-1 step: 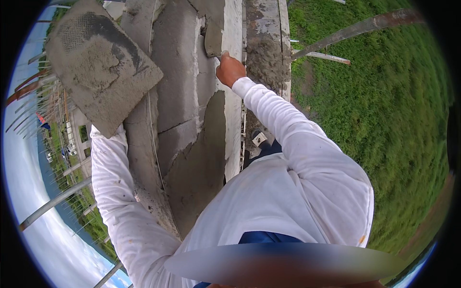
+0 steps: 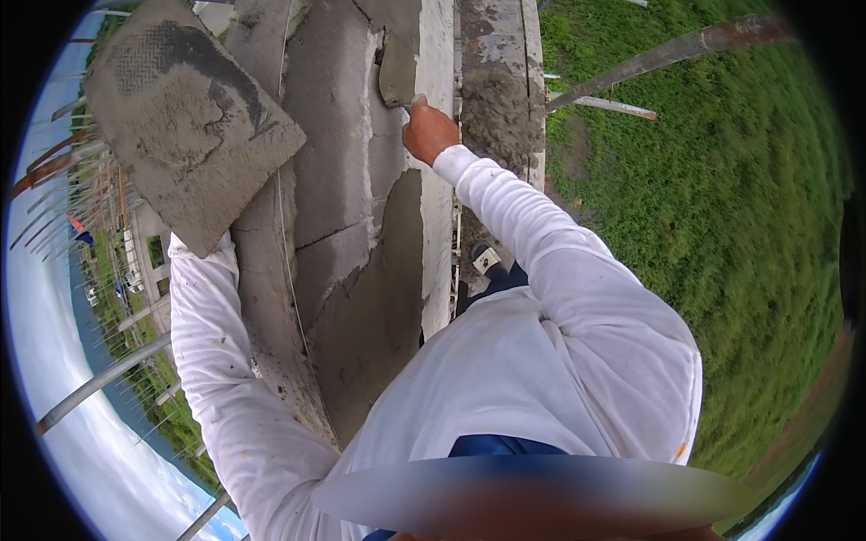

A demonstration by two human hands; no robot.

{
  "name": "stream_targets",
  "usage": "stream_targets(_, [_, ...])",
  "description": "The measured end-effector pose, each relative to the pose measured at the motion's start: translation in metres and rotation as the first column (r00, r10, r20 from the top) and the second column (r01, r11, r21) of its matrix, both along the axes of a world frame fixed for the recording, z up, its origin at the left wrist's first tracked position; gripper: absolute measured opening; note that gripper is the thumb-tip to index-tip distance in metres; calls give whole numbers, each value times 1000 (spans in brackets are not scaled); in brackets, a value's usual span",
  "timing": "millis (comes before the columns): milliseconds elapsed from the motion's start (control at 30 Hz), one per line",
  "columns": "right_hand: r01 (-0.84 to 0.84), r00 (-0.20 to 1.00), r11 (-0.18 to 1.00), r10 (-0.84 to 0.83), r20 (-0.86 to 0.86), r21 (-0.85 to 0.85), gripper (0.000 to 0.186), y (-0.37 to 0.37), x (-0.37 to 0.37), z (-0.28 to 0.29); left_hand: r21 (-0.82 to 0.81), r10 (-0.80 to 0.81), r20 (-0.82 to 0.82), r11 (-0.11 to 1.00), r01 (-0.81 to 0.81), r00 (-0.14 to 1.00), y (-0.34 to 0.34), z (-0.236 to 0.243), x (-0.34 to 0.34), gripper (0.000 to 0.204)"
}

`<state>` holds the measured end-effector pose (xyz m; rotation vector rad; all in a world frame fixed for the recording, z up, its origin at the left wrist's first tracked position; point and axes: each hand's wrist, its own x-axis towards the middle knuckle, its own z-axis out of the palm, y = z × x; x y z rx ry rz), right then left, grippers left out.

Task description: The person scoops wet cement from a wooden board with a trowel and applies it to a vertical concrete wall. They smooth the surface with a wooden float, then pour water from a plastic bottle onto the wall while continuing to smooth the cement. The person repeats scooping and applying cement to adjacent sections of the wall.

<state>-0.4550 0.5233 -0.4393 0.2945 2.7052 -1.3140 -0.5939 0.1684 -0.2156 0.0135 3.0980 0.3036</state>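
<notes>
My right hand (image 2: 430, 131) is closed around the handle of a trowel (image 2: 398, 74). Its grey-smeared blade lies against the mortared wall surface (image 2: 334, 117), beside a ragged light edge. At the end of my left sleeve a square mortar board (image 2: 263, 149) is held up at a tilt, with a thin pile of grey mortar (image 2: 176, 135) on it. The board hides my left hand, fingers included. Closer to my body, a darker, smoother mortar patch (image 2: 383, 279) spreads along the pale edge strip (image 2: 436, 225).
A thin string line (image 2: 287, 216) runs along the wall's left part. Right of the strip is a mortar-splattered plank (image 2: 501, 99), with my sandalled foot (image 2: 487, 259) below. A metal pole (image 2: 667, 54) slants across the grass (image 2: 722, 198). More poles (image 2: 104, 383) stand at left.
My right hand and the trowel have shifted slightly to the left, and a little more of the blade shows. The mortar board stays nearly where it was.
</notes>
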Motion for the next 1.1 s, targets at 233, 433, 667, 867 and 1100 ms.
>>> stream_targets(233, [-100, 995, 994, 100, -8, 47, 28, -10, 37, 20, 3, -37, -10, 999, 37, 999, 12, 3, -7, 36])
stream_targets(433, [-124, 992, 992, 123, -35, -35, 33, -8, 84, 22, -14, -60, -18, 998, 60, 998, 19, 9, -16, 36])
stream_targets(667, [-13, 998, 961, 30, 55, -276, 33, 13, 106, 0, -51, 1, -14, 999, -2, 1000, -9, 41, -3, 37])
stream_targets(867, [154, 974, 922, -81, 211, -356, 37, 42, 48, -77, -65, -52, -94, 997, 46, 994, 20, 84, -14, 37])
stream_targets(1100, [245, 937, 806, -55, 344, -539, 25, 27, 1, -127, 386, -352, -121, 845, 371, 928, 216, 45, -48, 38])
